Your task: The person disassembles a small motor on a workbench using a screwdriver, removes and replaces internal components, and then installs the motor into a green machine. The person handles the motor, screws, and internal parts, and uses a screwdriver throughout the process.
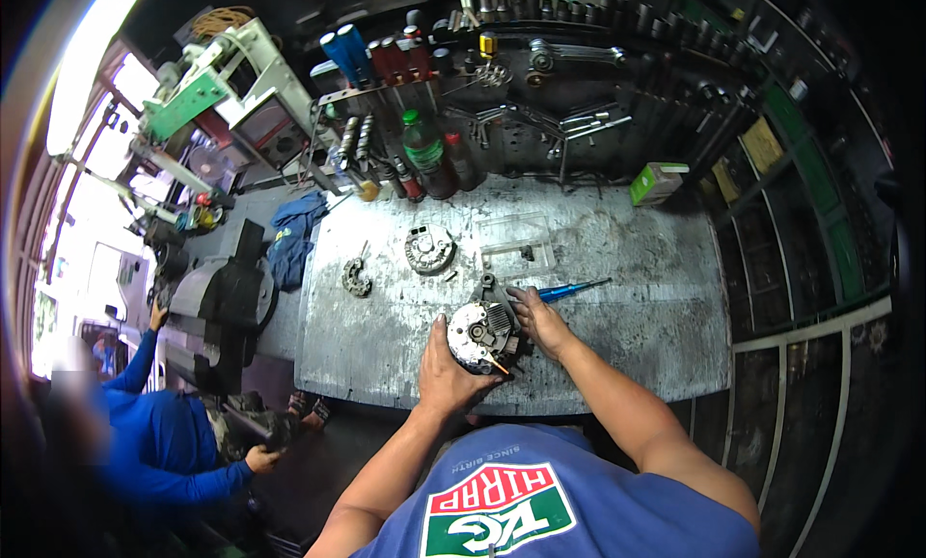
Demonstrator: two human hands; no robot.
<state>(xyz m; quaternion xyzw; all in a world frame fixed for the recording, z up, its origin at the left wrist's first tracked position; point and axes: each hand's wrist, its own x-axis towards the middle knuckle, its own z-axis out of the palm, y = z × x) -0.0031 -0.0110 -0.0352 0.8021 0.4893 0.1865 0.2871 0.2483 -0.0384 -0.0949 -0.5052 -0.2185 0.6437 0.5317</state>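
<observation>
An alternator with bare metal fins and a round face sits near the front edge of the metal-topped bench. My left hand is wrapped round its left and near side. A thin, light-coloured stick pokes out at its near edge. My right hand is at the alternator's far right side, fingers extended; whether the fingertips touch it is hard to tell. Just beyond that hand lies a blue-handled screwdriver. Farther left rest a round metal cover and a small curved part.
A clear plastic tray lies at mid-bench. Along the back stand a green-capped bottle, tool racks and a green-and-white box. Blue cloth hangs at the left edge. A person in blue sits at the left.
</observation>
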